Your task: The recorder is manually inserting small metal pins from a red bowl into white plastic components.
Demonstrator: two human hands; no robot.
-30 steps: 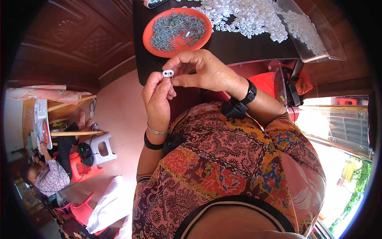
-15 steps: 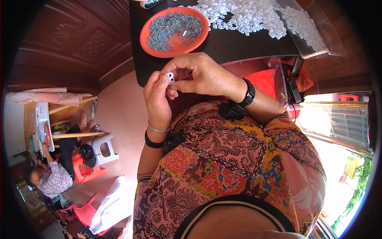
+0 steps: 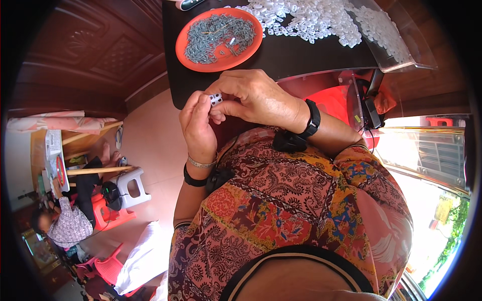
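A small white plastic piece with several dark round holes (image 3: 216,99) is pinched between the fingertips of both hands, just in front of the table edge. My left hand (image 3: 197,123) is closed on its left side, thumb and fingers pressed together. From the other side my right hand (image 3: 256,98) grips it with bent fingers and thumb; part of the piece is hidden behind the fingers. Beyond the hands stands an orange plate (image 3: 190,61) full of small grey screw-like pieces (image 3: 206,37). A heap of small white plastic pieces (image 3: 321,20) lies to its right on the black table (image 3: 311,57).
A clear plastic tray (image 3: 419,66) with more white pieces stands at the far right. Something red in clear plastic (image 3: 329,100) is below the table edge. On the left, another person (image 3: 70,223) sits near a red stool (image 3: 113,215) and a grey stool (image 3: 133,188).
The white piece has been turned between the fingers and now shows more dark holes. My right hand has shifted slightly toward me; the left hand has hardly moved.
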